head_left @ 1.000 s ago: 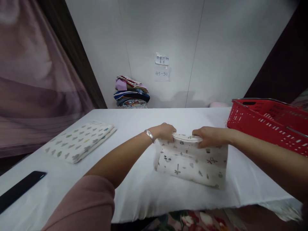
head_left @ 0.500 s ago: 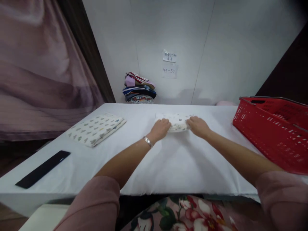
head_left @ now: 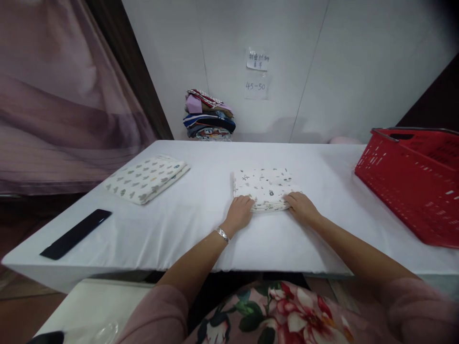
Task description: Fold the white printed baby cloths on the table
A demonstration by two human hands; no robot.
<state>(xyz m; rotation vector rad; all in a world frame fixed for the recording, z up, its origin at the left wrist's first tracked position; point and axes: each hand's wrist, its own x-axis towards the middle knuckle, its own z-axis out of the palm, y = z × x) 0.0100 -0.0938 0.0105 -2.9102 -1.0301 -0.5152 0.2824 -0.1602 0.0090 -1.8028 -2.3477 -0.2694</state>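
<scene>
From where I'm standing, the folded cloth (head_left: 265,184) lies flat mid-worktop (head_left: 208,191), a soft, approx. rectangular pad, off-white w/ small scattered motifs, its stacked layers showing as a rounded, ridged edge on the near side. Left hand (head_left: 241,212) has fingers curled on the near-left corner, gripping it; right hand (head_left: 300,206) grips the near-right corner likewise, both thumbs hard to make out. Shiny silver-coloured bracelet (head_left: 223,234) rings the L wrist. Worktop's covered in smooth white fabric, rippled nr the front edge. Over on the L, well apart from the hands: a second folded cloth (head_left: 143,179), off-white w/ rows of grey-ish cloud-like shapes, plus a thin, flat, black slab (head_left: 76,234), approx. oblong, set at a slant. On the R, a red basket (head_left: 409,186), prob. plastic, walls pierced w/ small slots, thin metal-look handle along the rim. At the back by the pale wall, a pile of folded textiles (head_left: 208,117), mixed colours, layers uneven.
</scene>
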